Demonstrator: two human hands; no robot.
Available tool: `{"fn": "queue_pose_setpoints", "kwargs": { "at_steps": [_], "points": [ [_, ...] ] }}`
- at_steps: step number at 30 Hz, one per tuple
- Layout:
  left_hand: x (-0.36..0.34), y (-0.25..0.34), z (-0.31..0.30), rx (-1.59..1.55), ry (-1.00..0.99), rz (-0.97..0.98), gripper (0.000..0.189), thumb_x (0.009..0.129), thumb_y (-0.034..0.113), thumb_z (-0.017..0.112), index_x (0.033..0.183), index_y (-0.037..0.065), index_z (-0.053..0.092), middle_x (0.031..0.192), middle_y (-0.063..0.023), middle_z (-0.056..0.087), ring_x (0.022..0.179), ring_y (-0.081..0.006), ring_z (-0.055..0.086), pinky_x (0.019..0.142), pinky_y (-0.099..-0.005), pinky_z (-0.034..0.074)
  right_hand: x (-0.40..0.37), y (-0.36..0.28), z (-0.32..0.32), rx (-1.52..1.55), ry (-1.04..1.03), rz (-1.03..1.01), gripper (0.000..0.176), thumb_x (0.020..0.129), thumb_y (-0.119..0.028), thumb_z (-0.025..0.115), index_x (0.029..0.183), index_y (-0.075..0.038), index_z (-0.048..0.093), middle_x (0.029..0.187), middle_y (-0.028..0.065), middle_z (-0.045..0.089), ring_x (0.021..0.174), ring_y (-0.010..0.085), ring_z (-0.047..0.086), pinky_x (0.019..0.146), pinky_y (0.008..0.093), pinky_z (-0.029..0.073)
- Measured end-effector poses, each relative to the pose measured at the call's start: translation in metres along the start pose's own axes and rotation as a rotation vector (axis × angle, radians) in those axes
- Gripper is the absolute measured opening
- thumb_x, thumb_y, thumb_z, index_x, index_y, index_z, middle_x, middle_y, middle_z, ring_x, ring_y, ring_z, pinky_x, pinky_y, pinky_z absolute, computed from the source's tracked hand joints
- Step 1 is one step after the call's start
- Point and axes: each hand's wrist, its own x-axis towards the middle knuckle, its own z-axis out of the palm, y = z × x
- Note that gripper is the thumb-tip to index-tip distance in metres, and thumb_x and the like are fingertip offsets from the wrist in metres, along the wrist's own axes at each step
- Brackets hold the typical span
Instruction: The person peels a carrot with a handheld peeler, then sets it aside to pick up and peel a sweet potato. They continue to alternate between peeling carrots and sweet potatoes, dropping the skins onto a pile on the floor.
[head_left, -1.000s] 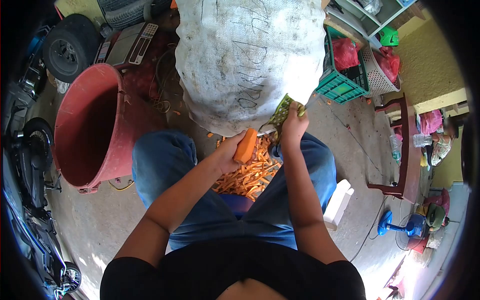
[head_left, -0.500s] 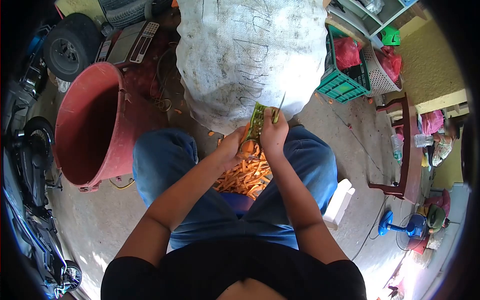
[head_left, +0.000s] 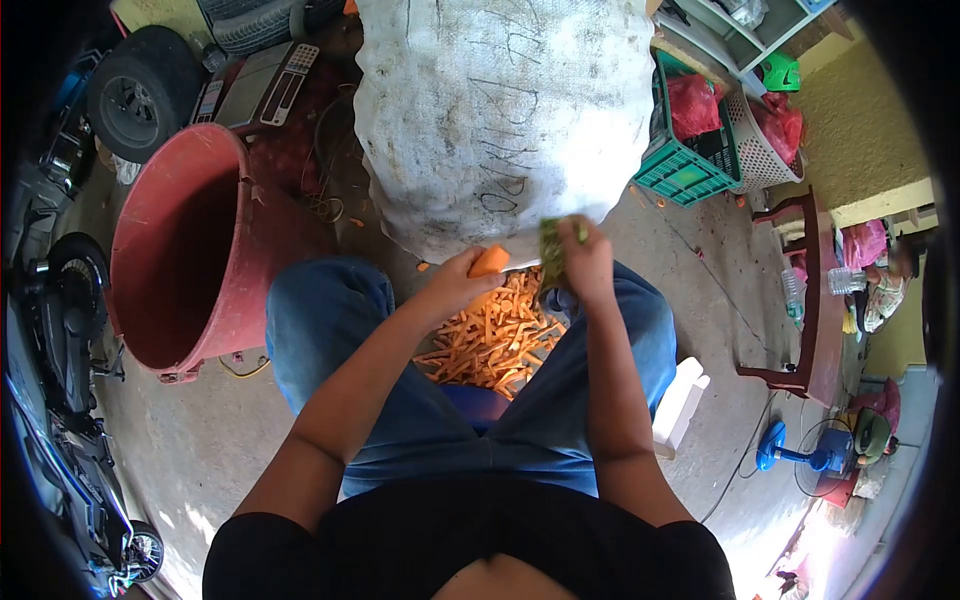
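My left hand (head_left: 456, 283) grips a peeled orange vegetable piece (head_left: 490, 262) that looks like sweet potato or carrot. My right hand (head_left: 588, 262) is closed on a flat green slicer (head_left: 551, 250), blurred by motion, with rows of small holes showing in the earlier frame. The two hands are apart, the slicer right of the piece. Below and between them, orange vegetable strips (head_left: 490, 340) fill a dark blue basin (head_left: 472, 404) that sits between the knees.
A large white sack (head_left: 500, 120) with handwriting stands directly ahead. At left is a big red tub (head_left: 225, 250), with a tyre (head_left: 145, 95) behind it. A green crate (head_left: 685, 150) and a wooden bench (head_left: 820, 300) stand right. A white box (head_left: 682, 405) lies by the right knee.
My hands have moved apart: the right one took the slicer up and right, off the orange piece. My left hand still holds the piece, and more of the strips now shows.
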Motion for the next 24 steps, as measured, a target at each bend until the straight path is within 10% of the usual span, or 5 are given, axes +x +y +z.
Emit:
{"fn": "queue_pose_setpoints", "kwargs": {
  "at_steps": [6,16,24],
  "points": [
    [0.005,-0.002,-0.015,0.219,0.154,0.123,0.050,0.062,0.018,0.065,0.104,0.000,0.045,0.086,-0.0100,0.054,0.075,-0.0168,0.053,0.066,-0.0280,0.042,-0.030,-0.012,0.026,-0.196,-0.472,-0.044,0.023,0.077,-0.023,0.050,0.076,0.000,0.050,0.065,0.0233,0.053,0.065,0.0405,0.051,0.058,0.0445,0.040],
    [-0.008,0.015,-0.013,0.398,0.138,0.313,0.037,0.063,0.011,0.064,0.096,0.001,0.050,0.078,-0.0060,0.054,0.073,-0.0119,0.052,0.065,-0.0262,0.041,-0.031,-0.005,0.037,-0.140,-0.512,-0.085,0.021,0.075,-0.021,0.052,0.076,0.000,0.049,0.064,0.0232,0.052,0.066,0.0399,0.051,0.059,0.0437,0.040],
    [-0.043,0.044,0.015,0.049,-0.318,0.481,0.026,0.065,0.008,0.065,0.087,0.006,0.051,0.082,-0.0032,0.051,0.078,-0.0113,0.049,0.071,-0.0246,0.039,-0.016,0.084,0.074,-0.280,-0.683,0.101,0.028,0.069,-0.024,0.055,0.077,0.003,0.055,0.073,0.0218,0.057,0.072,0.0362,0.055,0.063,0.0396,0.043]
  ]
}}
